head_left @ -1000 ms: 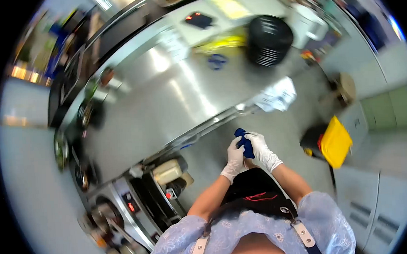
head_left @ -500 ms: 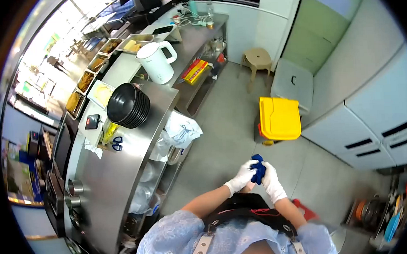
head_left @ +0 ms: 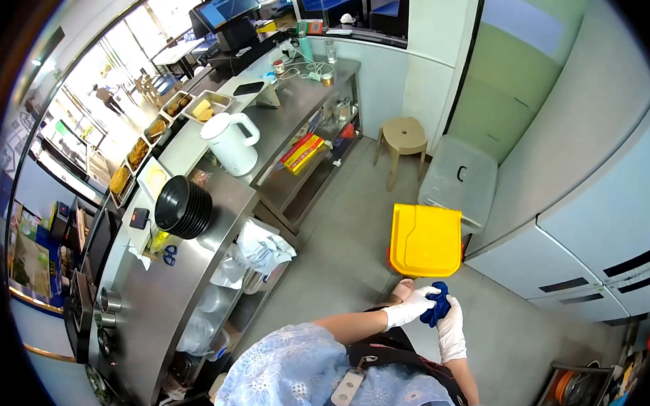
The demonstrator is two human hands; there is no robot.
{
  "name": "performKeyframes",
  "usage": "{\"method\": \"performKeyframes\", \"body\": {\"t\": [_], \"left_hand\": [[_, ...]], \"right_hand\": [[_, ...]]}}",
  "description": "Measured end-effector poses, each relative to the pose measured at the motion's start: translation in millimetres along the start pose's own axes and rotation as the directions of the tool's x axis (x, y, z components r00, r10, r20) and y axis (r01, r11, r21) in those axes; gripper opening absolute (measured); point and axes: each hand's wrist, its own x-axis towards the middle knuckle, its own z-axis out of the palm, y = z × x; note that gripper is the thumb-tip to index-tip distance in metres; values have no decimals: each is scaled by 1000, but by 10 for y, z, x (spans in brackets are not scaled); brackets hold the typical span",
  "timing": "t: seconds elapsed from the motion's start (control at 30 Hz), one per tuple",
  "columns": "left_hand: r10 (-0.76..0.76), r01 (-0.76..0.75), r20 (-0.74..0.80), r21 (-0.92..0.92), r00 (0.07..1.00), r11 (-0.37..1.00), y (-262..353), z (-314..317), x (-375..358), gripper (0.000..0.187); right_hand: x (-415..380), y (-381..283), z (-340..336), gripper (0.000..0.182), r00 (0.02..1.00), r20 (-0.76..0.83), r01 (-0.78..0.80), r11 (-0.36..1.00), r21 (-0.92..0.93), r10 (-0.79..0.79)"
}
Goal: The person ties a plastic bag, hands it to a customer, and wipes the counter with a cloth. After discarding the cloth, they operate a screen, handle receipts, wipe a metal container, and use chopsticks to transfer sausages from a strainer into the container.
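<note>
Cloth bunches between left hand and right hand, both curled around it, close together.

Behind the bin stands 1 stool, counter at left.

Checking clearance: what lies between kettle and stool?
Between kettle and stool: steel counter, yellow-red box below, then bare floor, in the head view.

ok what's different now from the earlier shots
The person has turned right, away from the steel counter, and is nearer the yellow-lidded bin. Nothing was let go: left hand and right hand still hold the blue cloth.
</note>
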Motion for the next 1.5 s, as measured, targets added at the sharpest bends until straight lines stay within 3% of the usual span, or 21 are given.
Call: {"method": "performKeyframes", "body": {"t": [0.27, 0.4, 0.5, 0.53, 0.57, 0.63, 0.67, 0.8, 0.9, 0.93, 0.97, 1.03, 1.1, 1.13, 1.2, 1.27, 1.3, 1.37, 1.4, 1.43, 1.5], "left_hand": [[-30, 31, -101, 4, 994, 1000, 467, -10, 678, 31], [95, -94, -234, 14, 968, 995, 413, -190, 1056, 31], [-30, 6, -291, -83, 956, 997, 568, -173, 1152, 35], [33, -22, -306, 39, 952, 999, 633, -159, 1158, 31], [78, -5, -329, 216, 941, 976, 732, -176, 1175, 28], [181, -25, -358, 399, 916, 917, 840, -153, 1236, 23], [236, -63, -390, 408, 890, 911, 859, -129, 1280, 22], [385, -120, -412, 538, 826, 834, 861, -163, 1588, 22], [587, -213, -317, 721, 745, 659, 1002, -216, 1796, 21], [634, -204, -143, 874, 760, 442, 1124, -245, 1841, 20], [559, -115, -94, 938, 824, 328, 962, -392, 1981, 20], [511, 33, -115, 985, 852, 166, 750, -511, 2140, 20], [715, 23, -76, 996, 695, 84, 757, -484, 2252, 19], [535, 57, -60, 998, 843, 22, 721, -467, 2218, 17], [599, 142, -196, 980, 776, 136, 799, -379, 2196, 13], [701, 77, -72, 997, 709, 25, 687, -410, 2231, 12], [551, 93, -89, 995, 830, 20, 600, -450, 2230, 10], [627, 90, -119, 993, 770, 79, 1005, -415, 2087, 9], [676, 73, -153, 987, 721, 146, 1092, -357, 1960, 9], [665, -88, 5, 992, 747, 91, 988, -381, 1913, 11], [422, 68, -509, 694, 750, 717, 879, -249, 1746, 20]], "right_hand": [[708, -567, 166, 19, 998, -32, -54, 999, 1, 54], [983, -821, 288, 23, 998, 20, -53, 976, -212, 58], [1102, -980, 381, 27, 996, 63, -43, 955, -293, 64], [1190, -983, 337, 27, 996, 69, -36, 954, -297, 59], [1236, -998, 339, 27, 998, 64, 29, 944, -329, -8], [992, -1276, 645, 29, 872, 406, 487, 543, -684, -271], [1037, -1322, 676, 28, 949, 269, 287, 806, -517, -165], [1341, -1479, 687, 18, 978, 167, 192, 849, -492, -124], [1743, -1504, 562, 18, 854, 417, 518, 588, -621, -311], [1921, -1540, 485, 19, 756, 542, 655, 409, -635, -367], [2084, -1571, 376, 20, 610, 675, 748, 19, -663, -415], [2231, -1642, 246, 18, 632, 663, 706, -54, -706, -401], [2323, -1748, 258, 17, 554, 739, 746, -165, -645, -384], [2303, -1750, 203, 17, 559, 738, 746, -160, -647, -379], [2336, -1849, 240, 16, 596, 726, 695, -230, -681, -344], [2259, -1872, 288, 14, 533, 770, 754, -215, -620, -349], [2291, -1888, 212, 13, 555, 766, 745, -215, -631, -324], [2274, -1931, 334, 11, 505, 780, 776, -200, -598, -370], [2263, -1867, 325, 10, 527, 751, 764, -167, -624, -396], [2260, -1831, 313, 12, 676, 652, 693, -4, -721, -344], [2278, -1808, 488, 17, 804, 531, 591, 256, -765, -268]]}}
